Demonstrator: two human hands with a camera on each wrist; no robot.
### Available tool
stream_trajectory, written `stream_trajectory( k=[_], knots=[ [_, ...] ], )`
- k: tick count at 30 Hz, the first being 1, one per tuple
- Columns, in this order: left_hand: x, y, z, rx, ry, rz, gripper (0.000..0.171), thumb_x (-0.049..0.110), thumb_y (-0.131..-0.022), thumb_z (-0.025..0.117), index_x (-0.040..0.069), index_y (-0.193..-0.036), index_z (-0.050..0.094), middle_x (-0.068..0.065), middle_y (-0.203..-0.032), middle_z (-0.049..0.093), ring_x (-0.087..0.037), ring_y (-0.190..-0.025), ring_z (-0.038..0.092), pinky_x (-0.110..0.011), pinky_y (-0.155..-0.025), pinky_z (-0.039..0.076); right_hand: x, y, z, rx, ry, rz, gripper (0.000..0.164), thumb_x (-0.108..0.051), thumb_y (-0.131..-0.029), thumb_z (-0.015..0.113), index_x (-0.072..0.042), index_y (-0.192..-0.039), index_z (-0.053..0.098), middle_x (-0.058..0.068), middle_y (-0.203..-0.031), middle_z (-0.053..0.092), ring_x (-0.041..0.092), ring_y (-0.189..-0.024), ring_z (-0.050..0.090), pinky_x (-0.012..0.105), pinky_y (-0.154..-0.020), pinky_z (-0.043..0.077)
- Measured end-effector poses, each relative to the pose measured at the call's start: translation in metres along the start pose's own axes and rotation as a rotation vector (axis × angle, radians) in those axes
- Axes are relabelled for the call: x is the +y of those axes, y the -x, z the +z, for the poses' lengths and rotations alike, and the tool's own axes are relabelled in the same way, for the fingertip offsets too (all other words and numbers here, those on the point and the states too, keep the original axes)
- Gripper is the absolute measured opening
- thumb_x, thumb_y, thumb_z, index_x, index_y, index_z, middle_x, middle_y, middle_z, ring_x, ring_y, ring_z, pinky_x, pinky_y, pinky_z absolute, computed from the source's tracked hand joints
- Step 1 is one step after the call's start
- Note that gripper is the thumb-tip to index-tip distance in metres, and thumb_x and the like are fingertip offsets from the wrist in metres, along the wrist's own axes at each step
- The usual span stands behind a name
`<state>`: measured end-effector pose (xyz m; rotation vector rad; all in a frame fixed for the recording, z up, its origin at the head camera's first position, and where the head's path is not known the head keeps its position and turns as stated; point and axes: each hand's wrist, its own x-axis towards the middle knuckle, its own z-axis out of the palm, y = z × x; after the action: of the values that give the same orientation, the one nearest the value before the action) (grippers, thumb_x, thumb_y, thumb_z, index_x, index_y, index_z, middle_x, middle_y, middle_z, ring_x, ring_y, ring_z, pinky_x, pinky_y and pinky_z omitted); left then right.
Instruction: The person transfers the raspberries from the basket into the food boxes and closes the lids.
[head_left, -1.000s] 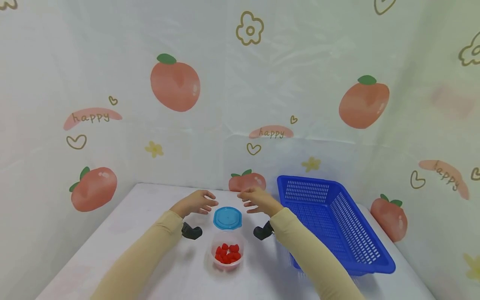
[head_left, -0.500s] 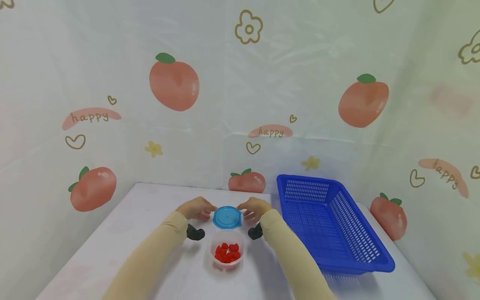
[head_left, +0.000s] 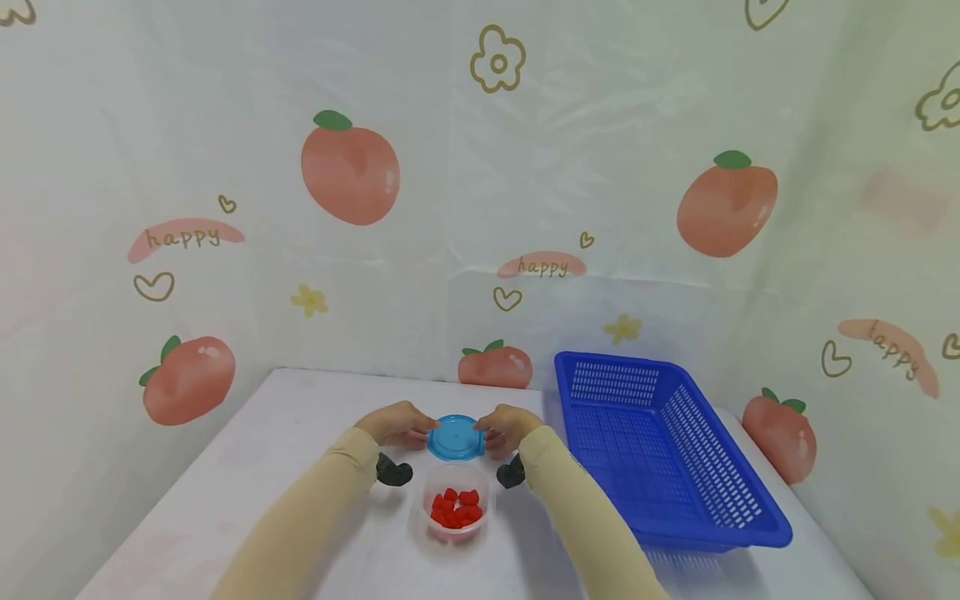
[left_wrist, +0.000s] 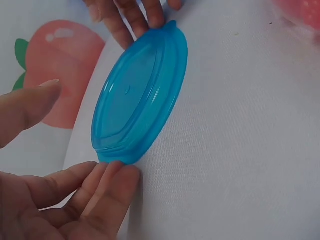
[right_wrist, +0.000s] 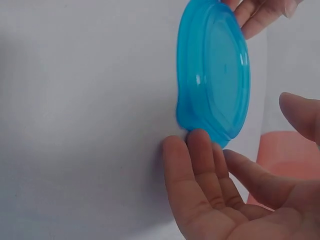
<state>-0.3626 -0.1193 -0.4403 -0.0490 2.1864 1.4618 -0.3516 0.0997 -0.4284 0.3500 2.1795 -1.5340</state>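
A translucent blue lid (head_left: 456, 439) with small tabs lies between my two hands, beyond the bowl. Fingertips of my left hand (head_left: 400, 423) touch its left edge, while the thumb (left_wrist: 42, 102) stays raised apart from it. On the opposite edge, fingertips of my right hand (head_left: 513, 427) are right at the tab, and that thumb (right_wrist: 300, 116) also stands off the lid. Closer to me sits a clear round plastic bowl (head_left: 455, 477), uncovered. Several small red pieces (head_left: 459, 515) lie inside it.
A big blue slotted basket (head_left: 622, 433) stands on the right of the white-covered table (head_left: 247, 467), beside my right forearm. Behind rises a white curtain (head_left: 420, 292) printed with fruit, hearts and flowers. Black wrist mounts (head_left: 393, 470) hang under both wrists.
Both hands have come down and inward from above the lid to its left and right edges. Bowl and basket have stayed in place.
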Motion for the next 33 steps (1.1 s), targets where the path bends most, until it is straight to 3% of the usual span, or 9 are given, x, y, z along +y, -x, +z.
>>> stream_trajectory(
  k=[8,17,25,33],
  knots=[
    [0.0018,0.0056,0.0057,-0.028,0.064,0.001,0.055,0.015,-0.09,0.067,-0.016,-0.13,0.046,-0.028,-0.129,0.05,-0.027,-0.103,0.061,-0.036,-0.093,0.054,-0.0011,-0.0024,0.0009,0.014,-0.036,0.008,0.049,-0.01,-0.088,0.068,0.005,-0.126,0.041,0.026,-0.107,0.056,0.035,-0.096,0.061,0.048,-0.089,0.055],
    [0.0026,0.0068,0.0082,-0.009,0.159,-0.028,0.067,0.013,-0.09,0.067,-0.017,-0.137,0.03,-0.025,-0.123,0.048,-0.028,-0.102,0.057,-0.039,-0.097,0.052,-0.0012,-0.0019,0.0002,0.016,-0.075,0.016,0.063,-0.011,-0.088,0.069,0.005,-0.138,0.035,0.027,-0.106,0.056,0.035,-0.095,0.061,0.047,-0.087,0.056],
    [-0.0003,0.0061,0.0082,-0.006,0.241,-0.045,0.084,0.01,-0.09,0.067,-0.013,-0.145,0.008,-0.021,-0.117,0.044,-0.024,-0.096,0.053,-0.039,-0.098,0.051,0.0006,-0.0044,0.0004,0.008,-0.082,0.017,0.059,-0.01,-0.088,0.068,0.005,-0.136,0.036,0.026,-0.106,0.056,0.035,-0.094,0.061,0.046,-0.088,0.056],
    [-0.0012,0.0039,0.0073,0.005,0.236,-0.041,0.087,0.005,-0.088,0.068,-0.013,-0.146,0.006,-0.018,-0.111,0.044,-0.024,-0.097,0.052,-0.038,-0.098,0.051,0.0009,-0.005,-0.002,0.001,-0.052,-0.005,0.052,-0.005,-0.087,0.068,0.007,-0.13,0.041,0.022,-0.099,0.057,0.031,-0.089,0.061,0.043,-0.086,0.057]
  ],
)
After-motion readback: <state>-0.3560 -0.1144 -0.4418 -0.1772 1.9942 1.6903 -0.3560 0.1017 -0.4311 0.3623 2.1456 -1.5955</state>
